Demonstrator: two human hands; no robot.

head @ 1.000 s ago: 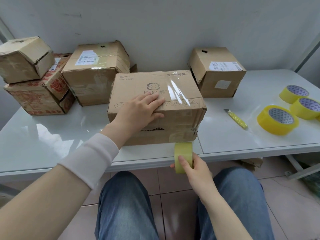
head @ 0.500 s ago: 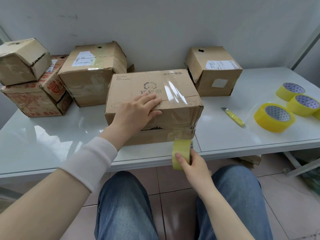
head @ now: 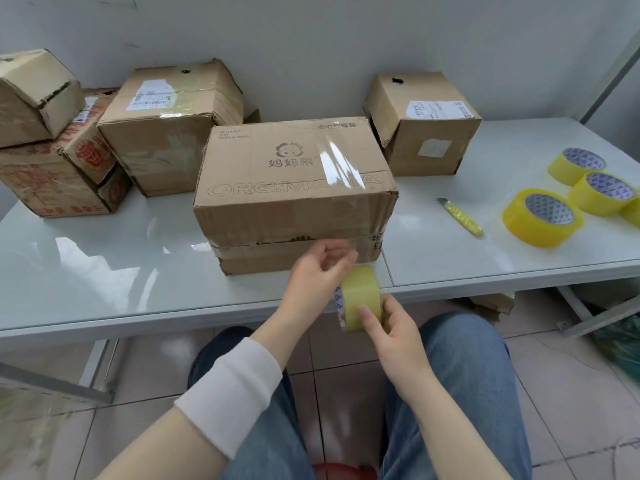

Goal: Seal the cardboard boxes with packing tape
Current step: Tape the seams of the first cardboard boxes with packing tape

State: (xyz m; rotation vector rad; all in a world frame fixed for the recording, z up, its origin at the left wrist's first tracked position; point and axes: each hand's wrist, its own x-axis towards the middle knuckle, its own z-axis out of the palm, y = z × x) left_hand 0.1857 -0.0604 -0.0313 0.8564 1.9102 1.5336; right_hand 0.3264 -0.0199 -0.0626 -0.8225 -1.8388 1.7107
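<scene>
A brown cardboard box [head: 294, 188] printed "ORG.MAMA" stands at the front middle of the white table [head: 104, 258]. A glossy band of clear tape crosses its top and runs down its front face. My right hand [head: 394, 334] grips a yellow tape roll [head: 360, 296] just below the table edge, in front of the box. My left hand [head: 315, 275] is blurred, its fingers curled and pinching at the tape strip between the box front and the roll.
A yellow utility knife [head: 460, 216] lies right of the box. Three spare yellow tape rolls [head: 542, 216] sit at the table's right end. Another box [head: 422, 126] stands behind right, one [head: 166, 126] behind left, and two stacked boxes [head: 59, 178] at far left.
My left hand has left the top of the box and come down to the tape just above the roll. The roll in my right hand has stayed below the box front.
</scene>
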